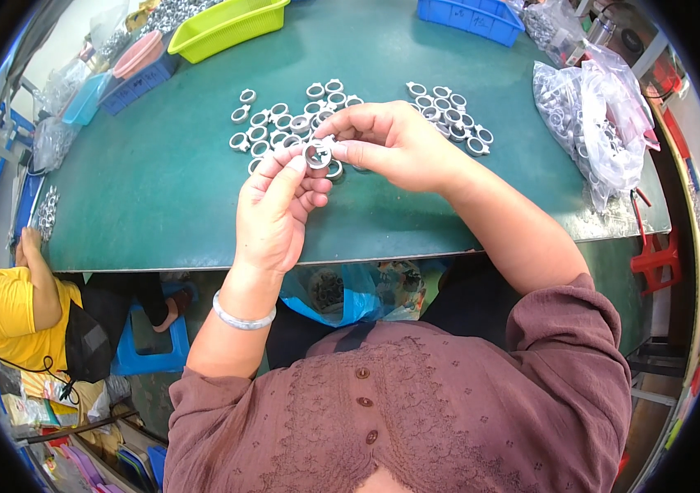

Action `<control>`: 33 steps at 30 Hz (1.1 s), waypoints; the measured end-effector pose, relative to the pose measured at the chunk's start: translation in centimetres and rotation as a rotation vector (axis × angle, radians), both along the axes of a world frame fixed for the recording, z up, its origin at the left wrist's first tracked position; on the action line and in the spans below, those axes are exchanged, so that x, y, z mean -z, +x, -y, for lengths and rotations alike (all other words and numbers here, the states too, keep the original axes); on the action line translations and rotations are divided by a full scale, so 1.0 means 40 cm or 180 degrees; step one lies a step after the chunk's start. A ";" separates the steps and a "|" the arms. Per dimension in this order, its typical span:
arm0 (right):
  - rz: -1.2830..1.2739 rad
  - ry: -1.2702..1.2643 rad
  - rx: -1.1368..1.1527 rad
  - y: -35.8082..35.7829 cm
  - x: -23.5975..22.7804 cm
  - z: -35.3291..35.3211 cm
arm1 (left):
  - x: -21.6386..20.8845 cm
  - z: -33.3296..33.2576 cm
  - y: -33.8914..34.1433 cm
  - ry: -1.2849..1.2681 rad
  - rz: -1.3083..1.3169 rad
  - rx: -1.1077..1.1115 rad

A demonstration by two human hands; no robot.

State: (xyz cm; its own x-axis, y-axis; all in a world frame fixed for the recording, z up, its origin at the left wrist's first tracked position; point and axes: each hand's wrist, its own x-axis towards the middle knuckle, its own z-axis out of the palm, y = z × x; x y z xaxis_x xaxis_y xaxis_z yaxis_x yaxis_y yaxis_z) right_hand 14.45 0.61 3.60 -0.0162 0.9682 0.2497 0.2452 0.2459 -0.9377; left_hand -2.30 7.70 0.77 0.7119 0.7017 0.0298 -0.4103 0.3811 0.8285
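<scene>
A silver ring-shaped metal clamp point(315, 155) is pinched between the thumb and fingers of my left hand point(276, 197), just above the green table. My right hand point(399, 148) meets it from the right, thumb and forefinger closed at the lug on the ring's edge. Whether a small part sits between those right fingertips is too small to make out. Behind my hands lies a loose group of similar rings point(280, 123). A second group of rings point(453, 111) lies to the right, beyond my right wrist.
The green table point(161, 214) carries a lime basket point(227, 29) and a blue crate point(472, 18) at the back. Clear bags of rings point(592, 123) stand at the right. A person in a yellow shirt point(17, 316) sits at the left. A blue bag point(333, 296) hangs below the front edge.
</scene>
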 end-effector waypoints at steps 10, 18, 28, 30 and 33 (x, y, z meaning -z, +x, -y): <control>-0.0019 -0.0064 0.0078 0.008 0.004 -0.004 | -0.002 0.002 -0.005 0.0006 0.0037 0.0181; -0.0070 -0.0219 0.0064 0.007 0.006 -0.005 | -0.010 0.010 -0.003 -0.0211 0.0133 0.0191; -0.0009 -0.0262 0.0054 0.006 0.006 -0.005 | -0.016 0.008 -0.011 -0.0372 0.0062 0.0396; 0.0033 -0.0278 0.0085 0.006 0.005 -0.005 | -0.018 0.008 -0.010 -0.0395 0.0049 0.0403; -0.0053 -0.0311 0.0024 0.004 0.003 -0.003 | -0.018 0.005 -0.010 -0.0462 0.0034 0.0425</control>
State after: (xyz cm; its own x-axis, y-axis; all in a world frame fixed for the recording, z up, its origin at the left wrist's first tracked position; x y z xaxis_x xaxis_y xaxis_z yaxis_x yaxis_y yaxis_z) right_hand 14.62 0.74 3.49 -0.0054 0.9880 0.1543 0.2310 0.1514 -0.9611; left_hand -2.71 7.49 1.48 0.7991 0.5985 -0.0568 -0.3566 0.5479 0.7567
